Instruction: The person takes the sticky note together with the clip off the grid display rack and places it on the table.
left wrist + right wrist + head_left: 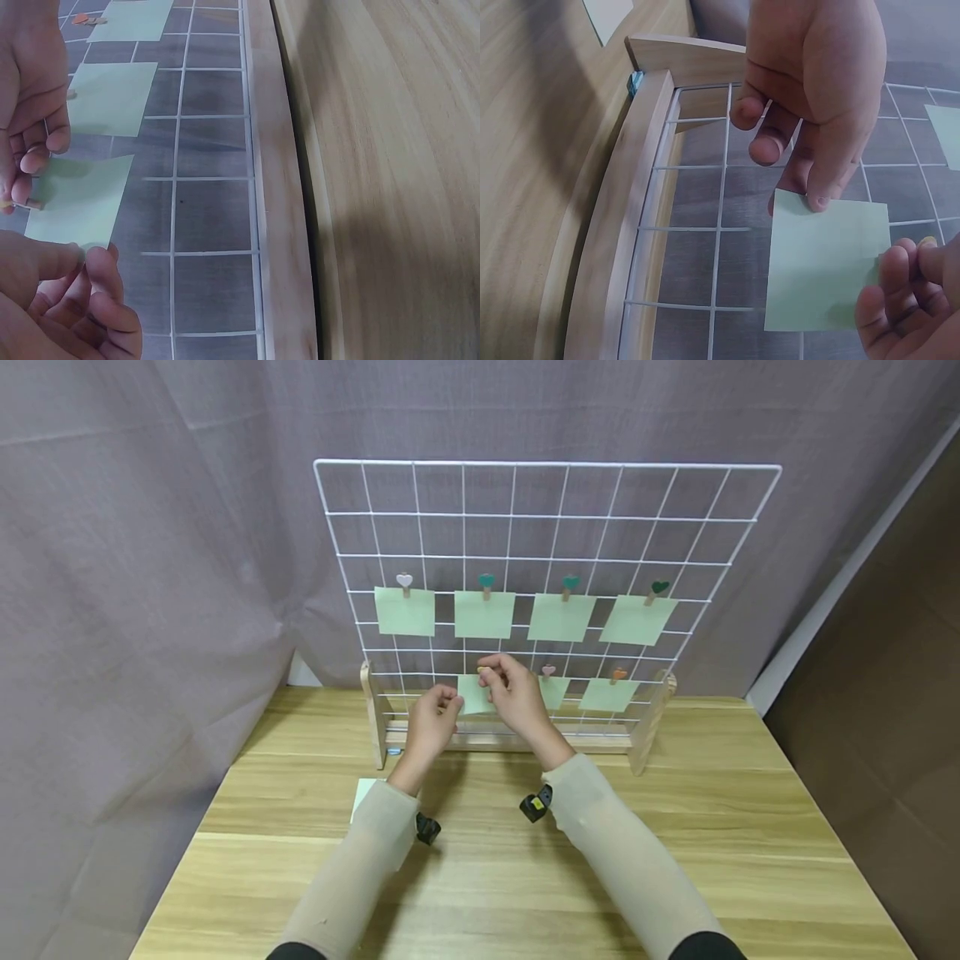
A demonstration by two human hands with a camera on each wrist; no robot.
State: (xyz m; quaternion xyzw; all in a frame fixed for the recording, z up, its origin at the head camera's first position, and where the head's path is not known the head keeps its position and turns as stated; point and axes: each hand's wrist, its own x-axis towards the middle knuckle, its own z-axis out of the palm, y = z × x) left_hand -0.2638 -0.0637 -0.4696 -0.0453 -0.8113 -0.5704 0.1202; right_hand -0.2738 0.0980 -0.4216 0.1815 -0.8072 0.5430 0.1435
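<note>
A pale green paper note point(472, 696) lies against the lower part of a white wire grid point(465, 513). My left hand point(432, 722) pinches its left edge between thumb and fingers. At the note's top edge, my right hand point(519, 697) pinches a small wooden clothespin point(31, 204) with a yellow end. Fingers hide most of that clothespin. To the right, two more notes hang in the same row, one by a pink heart clothespin point(548, 671), the other by an orange one point(618, 674). Above them several green notes point(484, 615) hang from heart clothespins.
Wooden feet point(372, 714) and a crossbar hold the grid upright on the wood-grain table point(480, 893). Another pale note point(362, 793) lies on the table, partly behind my left sleeve. A small blue item point(634, 83) sits by the stand's left end. Grey cloth point(187, 568) hangs behind.
</note>
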